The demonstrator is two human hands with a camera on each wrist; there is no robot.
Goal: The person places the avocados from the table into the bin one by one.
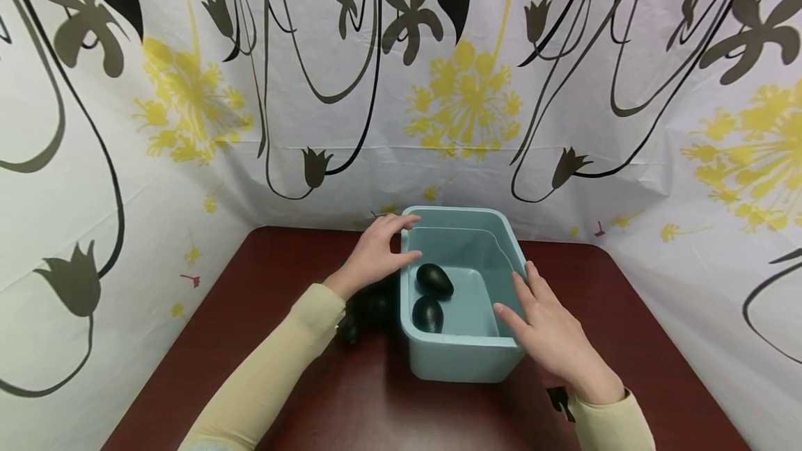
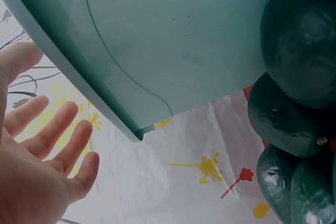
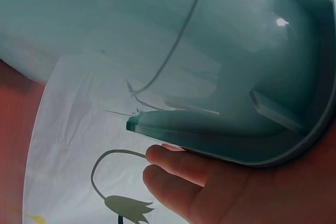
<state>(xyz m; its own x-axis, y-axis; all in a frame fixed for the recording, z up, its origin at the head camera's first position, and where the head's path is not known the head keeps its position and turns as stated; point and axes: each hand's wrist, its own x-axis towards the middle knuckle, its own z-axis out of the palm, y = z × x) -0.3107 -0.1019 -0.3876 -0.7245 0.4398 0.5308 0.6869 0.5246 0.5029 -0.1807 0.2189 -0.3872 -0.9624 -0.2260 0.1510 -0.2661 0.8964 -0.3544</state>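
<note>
Spreading its fingers above the left rim of a pale blue plastic bin (image 1: 460,360), the left hand (image 1: 378,248) holds nothing; whether it touches the rim is hard to tell. On the opposite side, the right hand (image 1: 554,333) is likewise unclenched, fingers straight along the rim and thumb apart. The bin is a deep, smooth box with rounded corners and a rolled lip, standing on a glossy red-brown table (image 1: 301,409). Two avocados (image 1: 435,280) lie inside against its left wall, dark, glossy and egg-shaped. Behind the table hangs a creased white cloth (image 1: 351,117) printed with yellow flower bursts and grey tulips.

From the left wrist, more avocados (image 2: 299,45) show clearly, bumpy-skinned and heaped outside the bin; the head view leaves these half hidden behind the left arm. The right wrist view shows fingers lying close under the lip, which the head view cannot.
</note>
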